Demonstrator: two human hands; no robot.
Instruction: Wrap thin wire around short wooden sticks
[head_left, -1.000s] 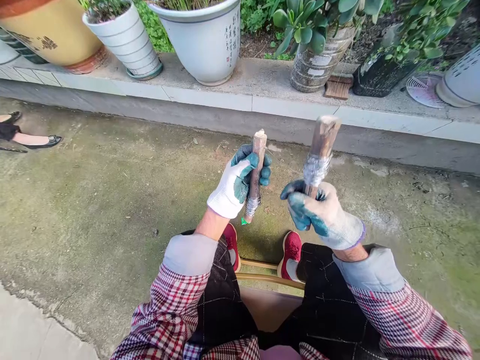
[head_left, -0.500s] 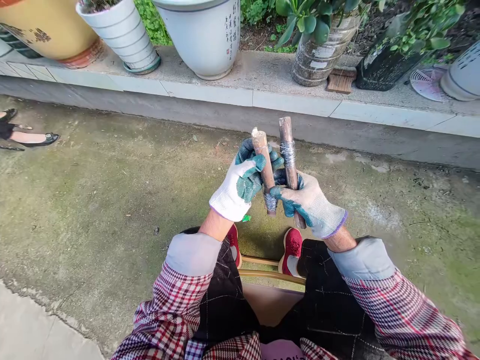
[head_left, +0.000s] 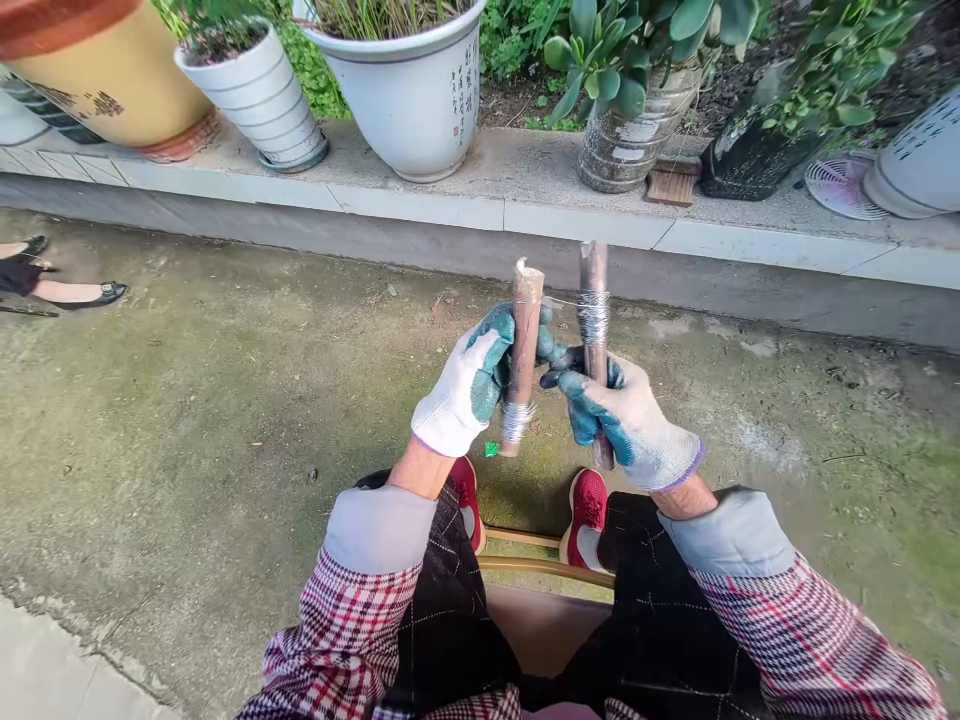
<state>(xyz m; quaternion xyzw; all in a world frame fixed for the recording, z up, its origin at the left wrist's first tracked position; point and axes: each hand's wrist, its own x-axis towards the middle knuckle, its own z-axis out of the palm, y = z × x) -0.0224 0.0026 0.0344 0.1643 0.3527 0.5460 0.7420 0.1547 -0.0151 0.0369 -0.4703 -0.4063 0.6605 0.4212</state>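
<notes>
My left hand [head_left: 469, 385], in a white and green work glove, is closed round a short brown wooden stick [head_left: 523, 330] held upright, with silvery wire wound near its lower end. My right hand [head_left: 626, 415], gloved the same way, grips a second upright stick [head_left: 594, 300] with a band of wire coiled near its top. The two sticks stand side by side a hand's width apart, and a thin strand of wire [head_left: 561, 302] runs between their tops. Both hands are over my knees, above my red shoes [head_left: 585, 500].
A raised concrete ledge [head_left: 525, 215] runs across ahead, carrying a large white pot [head_left: 409, 85], a ribbed white pot [head_left: 259, 95], a yellow pot [head_left: 97, 70] and other planters. Mossy concrete ground lies all around. Another person's foot in a black shoe [head_left: 71, 292] shows at far left.
The two sticks came together from wider apart. My right hand moved left and lowered its stick beside the left one; both now stand nearly parallel with a wire strand stretched between them.
</notes>
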